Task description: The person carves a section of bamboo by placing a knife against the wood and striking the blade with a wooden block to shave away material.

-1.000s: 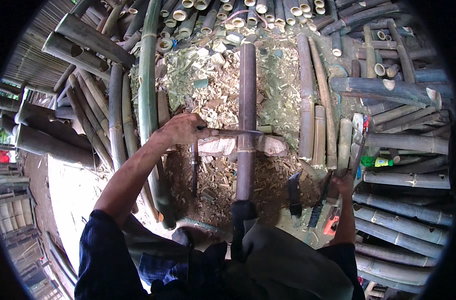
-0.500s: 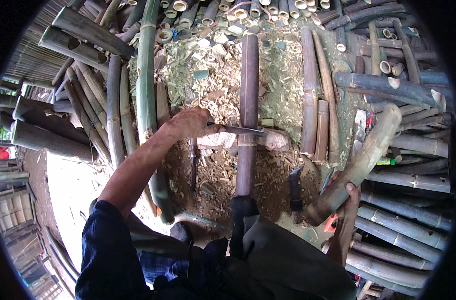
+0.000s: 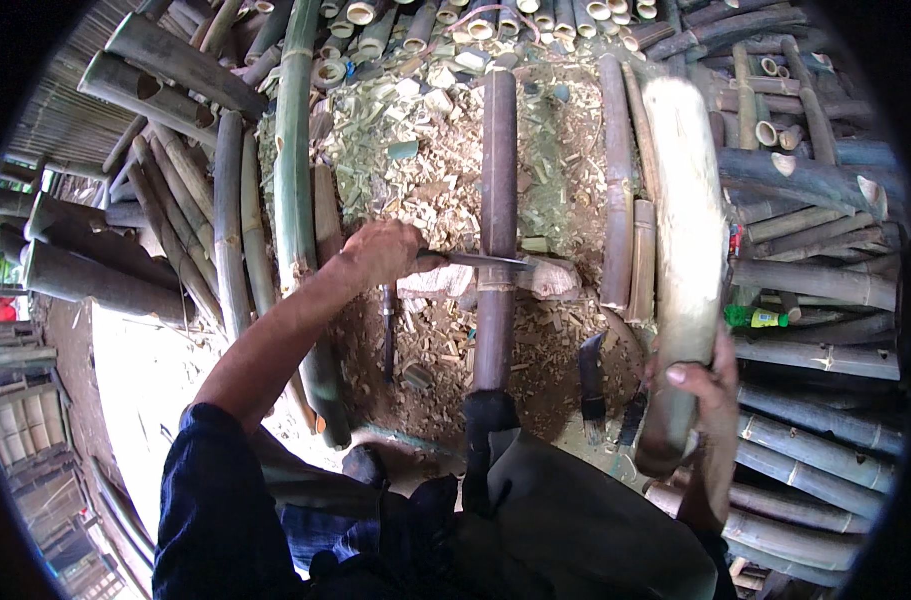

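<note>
My left hand is closed round the handle of a knife. Its blade lies across the top of a bamboo pole, just above a node. This dark pole runs away from me over a pale chopped wood block; its near end meets something dark at my legs. At the right, my right hand grips a thick pale wooden club near its lower end. The club stands almost straight up in the picture, slightly blurred and apart from the knife.
Wood chips cover the ground. A narrow blade lies left of the pole, a dark-handled tool right of it. A green bamboo pole stands left; stacked bamboo and a green bottle are at right.
My right hand has swung the club from a rightward slant to nearly upright, its top moving left and away from me. The left hand and knife have barely moved.
</note>
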{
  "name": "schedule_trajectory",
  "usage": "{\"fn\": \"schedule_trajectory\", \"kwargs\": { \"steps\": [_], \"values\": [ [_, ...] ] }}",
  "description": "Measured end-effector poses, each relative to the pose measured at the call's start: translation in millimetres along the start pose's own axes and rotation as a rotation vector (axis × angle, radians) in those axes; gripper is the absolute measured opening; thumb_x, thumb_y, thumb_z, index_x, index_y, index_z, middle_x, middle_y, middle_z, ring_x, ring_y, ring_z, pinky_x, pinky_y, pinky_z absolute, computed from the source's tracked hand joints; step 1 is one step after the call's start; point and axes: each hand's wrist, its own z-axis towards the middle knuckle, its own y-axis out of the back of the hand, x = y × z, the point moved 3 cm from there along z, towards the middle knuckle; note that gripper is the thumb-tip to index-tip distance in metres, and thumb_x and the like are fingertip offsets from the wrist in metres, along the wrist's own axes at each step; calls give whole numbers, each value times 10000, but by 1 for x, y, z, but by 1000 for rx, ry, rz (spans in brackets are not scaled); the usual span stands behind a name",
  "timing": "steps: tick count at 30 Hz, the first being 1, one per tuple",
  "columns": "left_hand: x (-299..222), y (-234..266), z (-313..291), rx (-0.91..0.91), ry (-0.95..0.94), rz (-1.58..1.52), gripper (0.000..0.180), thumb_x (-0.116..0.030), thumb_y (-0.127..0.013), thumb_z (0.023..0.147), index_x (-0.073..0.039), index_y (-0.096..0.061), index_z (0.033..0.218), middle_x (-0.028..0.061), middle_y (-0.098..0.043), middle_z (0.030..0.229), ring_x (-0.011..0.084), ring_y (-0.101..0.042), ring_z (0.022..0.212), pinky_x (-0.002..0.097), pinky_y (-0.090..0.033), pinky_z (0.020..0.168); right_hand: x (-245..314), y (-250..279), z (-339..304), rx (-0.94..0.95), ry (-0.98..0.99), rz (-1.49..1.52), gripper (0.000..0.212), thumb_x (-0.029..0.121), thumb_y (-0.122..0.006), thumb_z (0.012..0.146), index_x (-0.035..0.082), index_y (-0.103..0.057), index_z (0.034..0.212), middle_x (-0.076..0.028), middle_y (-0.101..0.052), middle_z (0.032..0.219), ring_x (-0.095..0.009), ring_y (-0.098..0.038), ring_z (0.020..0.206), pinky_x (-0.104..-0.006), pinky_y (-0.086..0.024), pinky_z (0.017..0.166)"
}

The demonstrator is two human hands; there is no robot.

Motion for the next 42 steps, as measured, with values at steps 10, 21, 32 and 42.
{"fn": "schedule_trajectory", "kwargs": {
  "steps": [10,21,32,42],
  "values": [
    [2,-1,5,60,7,-14,759,-733,-492,946,-20,-747,996,217,-734,985,374,-727,961,499,-574,884,-55,-97,81,357,-95,-836,822,191,-836,765,-26,-412,1436,-166,-649,1190,-301,-646,1140,-420,-538,983],
    [30,-20,9,23,-106,-187,726,-719,-562,924,-29,-754,1044,214,-725,969,400,-706,962,506,-555,871,216,-50,96,-383,713,-573,729,319,-814,789,1,-495,1363,-182,-669,1166,-293,-701,996,-433,-569,922],
    [20,1,28,649,170,-542,569,-659,-688,892,-106,-764,776,11,-638,607,148,-548,475,322,-451,486,68,-55,129,309,121,-1002,799,165,-893,660,33,-511,1350,-167,-671,1218,-314,-662,1105,-455,-517,1029],
    [-40,49,0,180,31,341,170,-197,-602,994,-52,-663,1057,129,-698,970,269,-713,797,404,-619,658,-64,13,54,110,-352,296,729,137,-793,743,-7,-450,1370,-188,-677,1075,-283,-712,918,-431,-597,806]
  ]
}}
